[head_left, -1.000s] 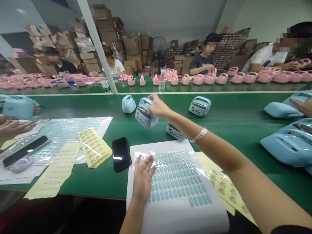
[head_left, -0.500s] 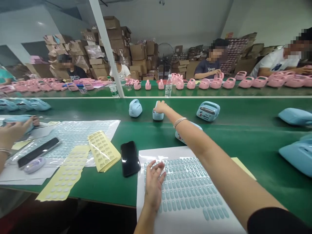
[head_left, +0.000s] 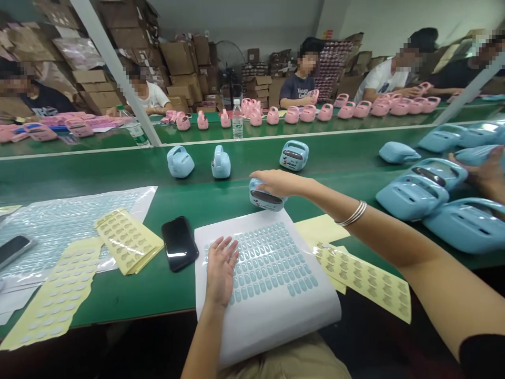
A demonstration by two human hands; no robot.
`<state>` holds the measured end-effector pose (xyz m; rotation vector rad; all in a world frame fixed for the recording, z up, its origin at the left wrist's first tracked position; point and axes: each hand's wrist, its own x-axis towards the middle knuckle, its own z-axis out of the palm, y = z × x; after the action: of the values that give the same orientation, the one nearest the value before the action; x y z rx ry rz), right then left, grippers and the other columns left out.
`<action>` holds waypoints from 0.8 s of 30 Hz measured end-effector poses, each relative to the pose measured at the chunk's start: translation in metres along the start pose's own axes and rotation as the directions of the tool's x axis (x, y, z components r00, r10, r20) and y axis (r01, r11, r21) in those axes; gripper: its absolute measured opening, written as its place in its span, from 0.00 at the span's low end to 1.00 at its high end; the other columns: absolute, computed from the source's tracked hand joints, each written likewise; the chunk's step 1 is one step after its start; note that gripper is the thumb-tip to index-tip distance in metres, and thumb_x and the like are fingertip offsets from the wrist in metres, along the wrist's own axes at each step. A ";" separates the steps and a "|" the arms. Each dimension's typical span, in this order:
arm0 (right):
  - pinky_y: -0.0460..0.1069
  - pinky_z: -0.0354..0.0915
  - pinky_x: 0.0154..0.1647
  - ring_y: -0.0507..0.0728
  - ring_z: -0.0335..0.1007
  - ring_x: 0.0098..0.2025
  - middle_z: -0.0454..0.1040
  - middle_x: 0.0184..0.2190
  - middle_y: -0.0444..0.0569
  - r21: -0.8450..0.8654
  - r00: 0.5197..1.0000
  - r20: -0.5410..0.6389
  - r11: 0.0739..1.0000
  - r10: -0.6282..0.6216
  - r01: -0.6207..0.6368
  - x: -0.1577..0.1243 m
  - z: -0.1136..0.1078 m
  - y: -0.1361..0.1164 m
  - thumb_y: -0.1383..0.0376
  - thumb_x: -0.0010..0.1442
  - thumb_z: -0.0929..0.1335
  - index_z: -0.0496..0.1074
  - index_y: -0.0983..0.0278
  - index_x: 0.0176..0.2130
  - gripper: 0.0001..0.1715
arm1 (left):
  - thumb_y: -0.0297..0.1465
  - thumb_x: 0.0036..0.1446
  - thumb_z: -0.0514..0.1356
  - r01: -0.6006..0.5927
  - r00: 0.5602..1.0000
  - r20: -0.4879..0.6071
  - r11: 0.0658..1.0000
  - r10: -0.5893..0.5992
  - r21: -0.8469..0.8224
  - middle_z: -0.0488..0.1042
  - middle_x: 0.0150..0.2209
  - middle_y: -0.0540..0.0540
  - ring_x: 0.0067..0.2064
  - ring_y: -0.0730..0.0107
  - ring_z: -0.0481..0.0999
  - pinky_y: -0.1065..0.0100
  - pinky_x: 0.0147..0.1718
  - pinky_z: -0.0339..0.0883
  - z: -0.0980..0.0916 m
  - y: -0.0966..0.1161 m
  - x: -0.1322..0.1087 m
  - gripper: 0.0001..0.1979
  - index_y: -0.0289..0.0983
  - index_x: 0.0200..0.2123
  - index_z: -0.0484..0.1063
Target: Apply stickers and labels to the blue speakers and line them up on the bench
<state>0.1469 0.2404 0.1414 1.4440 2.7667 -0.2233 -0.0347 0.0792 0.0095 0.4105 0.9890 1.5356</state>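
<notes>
My right hand (head_left: pixel 282 183) reaches across and is closed on the top handle of a light blue plastic case (head_left: pixel 266 202), which has a dark oval panel and a small printed figure. The fingers partly cover the handle. My left hand (head_left: pixel 221 266) lies palm up with its fingers apart on a white sheet (head_left: pixel 276 316) covered with rows of pale blue oval stickers (head_left: pixel 260 258). The sheet's near edge hangs over the table edge above my lap. Behind the held case stand more blue cases (head_left: pixel 294 156) (head_left: pixel 221 163) (head_left: pixel 180 162).
Left of the sheet lie a black phone (head_left: pixel 179 243) and yellow sticker sheets (head_left: pixel 128 241). Another yellow sheet (head_left: pixel 365 279) is under my right forearm. At right, a co-worker's hand (head_left: pixel 487 173) touches a group of blue cases (head_left: pixel 414 195). Across the bench, people handle pink cases (head_left: pixel 307 113).
My right hand has left the farther blue case, which stands on the bench, and has come nearer onto another blue case. The view has swung right; my left hand stays on the sheet.
</notes>
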 end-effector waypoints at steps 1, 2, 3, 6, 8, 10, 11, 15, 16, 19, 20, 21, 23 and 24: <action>0.52 0.63 0.52 0.61 0.66 0.56 0.67 0.57 0.53 0.058 0.996 0.004 0.994 -0.087 0.087 -0.008 -0.007 -0.001 0.61 0.65 0.61 0.58 0.61 0.61 0.26 | 0.40 0.46 0.67 0.006 1.000 0.011 1.000 -0.006 -0.012 0.68 0.52 0.44 0.56 0.57 0.69 0.58 0.55 0.61 0.002 0.002 -0.001 0.22 0.42 0.43 0.67; 0.51 0.63 0.52 0.60 0.66 0.56 0.67 0.57 0.53 0.136 0.981 0.007 0.972 -0.192 0.189 -0.015 -0.013 -0.004 0.60 0.65 0.62 0.59 0.62 0.60 0.26 | 0.43 0.45 0.67 0.010 1.000 0.026 1.000 -0.009 -0.028 0.68 0.51 0.43 0.56 0.55 0.69 0.57 0.55 0.61 0.005 0.004 -0.003 0.24 0.42 0.44 0.67; 0.50 0.63 0.51 0.58 0.66 0.54 0.68 0.56 0.52 0.231 0.952 0.009 0.927 -0.307 0.296 -0.022 -0.018 -0.007 0.60 0.65 0.62 0.61 0.63 0.59 0.25 | 0.47 0.44 0.66 0.017 0.998 0.058 0.999 -0.014 -0.044 0.69 0.51 0.43 0.57 0.53 0.68 0.55 0.55 0.62 0.008 0.005 -0.005 0.26 0.42 0.45 0.67; 0.47 0.66 0.44 0.53 0.70 0.46 0.72 0.50 0.52 0.517 0.809 0.004 0.694 -0.587 0.501 -0.036 -0.019 -0.022 0.62 0.66 0.61 0.62 0.66 0.58 0.23 | 0.57 0.38 0.63 0.079 0.960 0.274 0.994 -0.054 -0.080 0.70 0.53 0.40 0.60 0.44 0.63 0.47 0.55 0.61 0.014 0.004 -0.016 0.39 0.42 0.51 0.67; 0.45 0.66 0.40 0.50 0.70 0.40 0.74 0.44 0.51 0.619 0.751 -0.012 0.585 -0.660 0.524 -0.038 -0.008 -0.036 0.63 0.67 0.60 0.63 0.67 0.57 0.21 | 0.59 0.34 0.64 0.139 0.890 0.447 0.988 -0.093 -0.073 0.69 0.56 0.40 0.62 0.38 0.59 0.43 0.55 0.60 0.009 -0.003 -0.023 0.45 0.45 0.55 0.65; 0.45 0.66 0.40 0.49 0.70 0.38 0.74 0.42 0.50 0.620 0.777 -0.086 0.577 -0.624 0.532 -0.040 0.009 -0.048 0.65 0.67 0.60 0.66 0.68 0.54 0.18 | 0.56 0.31 0.67 0.202 0.826 0.545 0.978 -0.143 -0.050 0.67 0.59 0.43 0.64 0.35 0.55 0.40 0.55 0.59 -0.005 -0.012 -0.030 0.47 0.50 0.58 0.63; 0.46 0.66 0.41 0.50 0.69 0.39 0.74 0.42 0.51 0.587 0.815 -0.158 0.610 -0.558 0.532 -0.043 0.019 -0.053 0.66 0.66 0.61 0.68 0.68 0.51 0.16 | 0.55 0.33 0.67 0.233 0.809 0.564 0.971 -0.167 -0.047 0.65 0.60 0.45 0.64 0.35 0.54 0.39 0.55 0.58 -0.015 -0.017 -0.034 0.46 0.53 0.59 0.61; 0.50 0.67 0.41 0.52 0.69 0.40 0.73 0.39 0.51 0.396 0.792 -0.586 0.793 -0.169 0.462 -0.082 0.069 -0.050 0.68 0.65 0.62 0.72 0.66 0.42 0.10 | 0.56 0.47 0.58 0.357 0.793 0.564 0.926 -0.229 -0.126 0.53 0.67 0.45 0.65 0.31 0.49 0.30 0.53 0.54 -0.043 -0.022 -0.049 0.41 0.56 0.64 0.51; 0.50 0.68 0.40 0.52 0.69 0.38 0.73 0.37 0.50 0.344 0.737 -0.664 0.823 -0.127 0.452 -0.098 0.085 -0.046 0.68 0.65 0.63 0.72 0.66 0.42 0.09 | 0.55 0.49 0.58 0.368 0.789 0.575 0.916 -0.217 -0.158 0.49 0.68 0.44 0.65 0.30 0.49 0.29 0.52 0.54 -0.045 -0.020 -0.053 0.41 0.56 0.64 0.48; 0.48 0.68 0.33 0.53 0.70 0.35 0.74 0.31 0.50 0.130 0.621 -0.760 0.893 -0.190 0.431 -0.148 0.135 -0.038 0.70 0.63 0.65 0.72 0.67 0.38 0.06 | 0.50 0.49 0.61 0.343 0.795 0.594 0.898 -0.121 -0.275 0.47 0.68 0.38 0.63 0.30 0.56 0.34 0.49 0.62 -0.040 -0.011 -0.058 0.45 0.54 0.66 0.43; 0.49 0.69 0.34 0.54 0.70 0.35 0.75 0.32 0.51 0.075 0.626 -0.748 0.908 -0.223 0.413 -0.162 0.149 -0.037 0.70 0.61 0.66 0.72 0.67 0.37 0.04 | 0.50 0.49 0.62 0.324 0.809 0.581 0.894 -0.091 -0.311 0.49 0.68 0.36 0.62 0.32 0.59 0.38 0.48 0.65 -0.037 -0.009 -0.058 0.46 0.52 0.66 0.42; 0.49 0.69 0.35 0.55 0.71 0.36 0.76 0.32 0.52 0.045 0.638 -0.735 0.923 -0.228 0.382 -0.173 0.161 -0.037 0.70 0.61 0.67 0.72 0.68 0.38 0.04 | 0.50 0.48 0.62 0.311 0.822 0.564 0.891 -0.077 -0.331 0.50 0.67 0.35 0.61 0.33 0.61 0.40 0.47 0.68 -0.033 -0.008 -0.057 0.47 0.51 0.66 0.43; 0.50 0.70 0.37 0.55 0.72 0.38 0.77 0.33 0.52 0.027 0.671 -0.708 0.941 -0.220 0.337 -0.186 0.177 -0.039 0.70 0.60 0.67 0.72 0.68 0.40 0.06 | 0.52 0.47 0.62 0.293 0.849 0.521 0.896 -0.083 -0.335 0.49 0.67 0.34 0.60 0.32 0.61 0.41 0.46 0.69 -0.028 -0.009 -0.055 0.47 0.49 0.66 0.45; 0.50 0.70 0.37 0.55 0.72 0.38 0.77 0.33 0.51 0.029 0.683 -0.699 0.946 -0.212 0.322 -0.189 0.181 -0.040 0.70 0.60 0.67 0.72 0.69 0.41 0.07 | 0.54 0.46 0.62 0.287 0.861 0.500 0.902 -0.095 -0.322 0.48 0.68 0.35 0.61 0.30 0.59 0.39 0.45 0.69 -0.026 -0.010 -0.053 0.47 0.49 0.66 0.46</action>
<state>0.2129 0.0399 -0.0181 1.3377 3.6515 0.1616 -0.0351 0.0194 0.0007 0.3654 0.3157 1.3129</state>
